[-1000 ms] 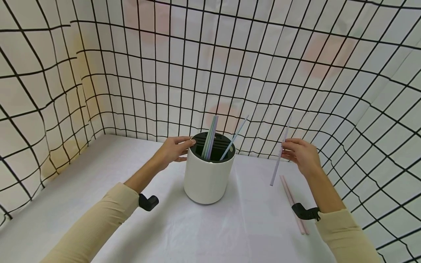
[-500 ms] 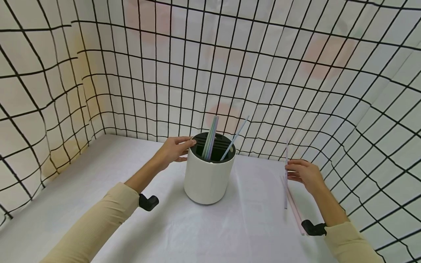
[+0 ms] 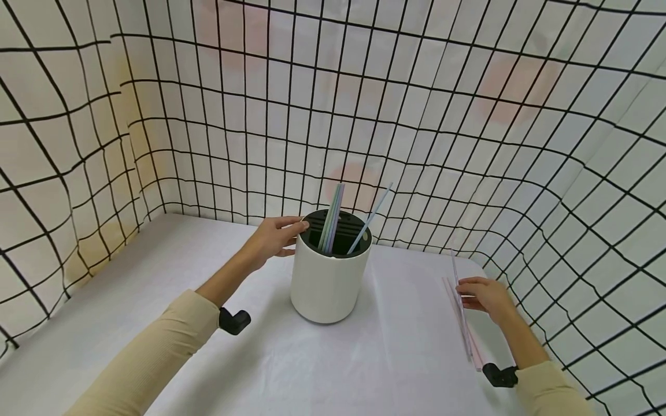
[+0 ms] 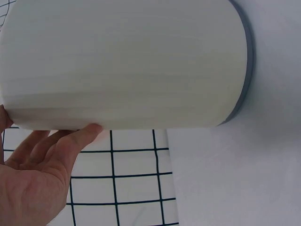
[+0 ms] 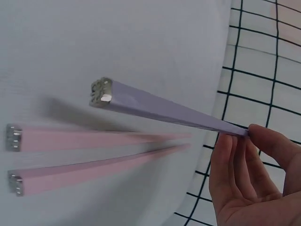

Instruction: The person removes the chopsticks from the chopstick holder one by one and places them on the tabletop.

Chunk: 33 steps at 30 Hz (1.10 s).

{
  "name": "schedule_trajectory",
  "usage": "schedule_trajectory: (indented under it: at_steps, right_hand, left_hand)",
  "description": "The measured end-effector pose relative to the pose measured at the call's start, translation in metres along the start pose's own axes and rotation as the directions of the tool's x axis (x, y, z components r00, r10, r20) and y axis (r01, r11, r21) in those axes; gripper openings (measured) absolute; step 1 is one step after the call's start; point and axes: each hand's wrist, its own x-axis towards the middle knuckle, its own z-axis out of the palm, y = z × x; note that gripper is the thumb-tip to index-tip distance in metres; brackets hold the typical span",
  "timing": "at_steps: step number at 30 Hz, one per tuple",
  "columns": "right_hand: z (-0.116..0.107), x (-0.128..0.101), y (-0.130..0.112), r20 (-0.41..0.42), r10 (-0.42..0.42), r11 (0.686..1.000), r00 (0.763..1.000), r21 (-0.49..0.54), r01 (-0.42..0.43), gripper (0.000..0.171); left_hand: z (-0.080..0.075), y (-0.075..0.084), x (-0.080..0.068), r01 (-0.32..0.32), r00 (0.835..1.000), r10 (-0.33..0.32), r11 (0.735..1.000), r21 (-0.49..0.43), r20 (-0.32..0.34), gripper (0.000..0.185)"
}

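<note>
A white cylindrical utensil holder (image 3: 329,289) with a black slotted top stands on the table. My left hand (image 3: 270,238) grips its left side near the top, thumb on the rim and fingers along the wall. Several pastel chopsticks (image 3: 331,222) lean together inside it, and a blue chopstick (image 3: 370,218) tilts right. On the right, my right hand (image 3: 483,293) pinches a purple chopstick (image 5: 164,109) near one end, its silver-tipped end pointing away from the fingers. Two pink chopsticks (image 5: 89,140) with silver ends lie side by side on the table; in the right wrist view the purple one hangs above them.
A white cloth covers the table (image 3: 406,346). Black wire grid panels (image 3: 291,104) with white sheeting behind them enclose the back and both sides. The right panel runs close by my right hand and forearm.
My right hand has moved down and to the right with the purple chopstick, bringing it from beside the holder to over the pink pair. My left hand and the holder have stayed put.
</note>
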Motion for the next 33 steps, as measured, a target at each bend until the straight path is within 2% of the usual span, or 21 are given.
schedule_trajectory:
  at_steps: [16,21,33]
  right_hand:
    - [0.01,0.004,0.029,0.026,0.091,0.996,0.995,-0.008,-0.091,0.034]
    - [0.014,0.005,0.033,0.009,0.084,0.996,0.996,-0.014,-0.084,0.031]
    - [0.016,0.002,0.035,0.008,0.055,0.997,0.998,-0.05,-0.055,0.037]
  left_hand:
    - [-0.001,0.0,0.0,0.002,1.0,-0.002,1.0,-0.024,0.003,0.061]
    - [-0.001,0.0,-0.001,0.005,1.0,-0.005,1.0,-0.029,0.002,0.06]
    - [0.001,0.001,0.0,0.011,1.0,-0.011,1.0,-0.023,-0.002,0.06]
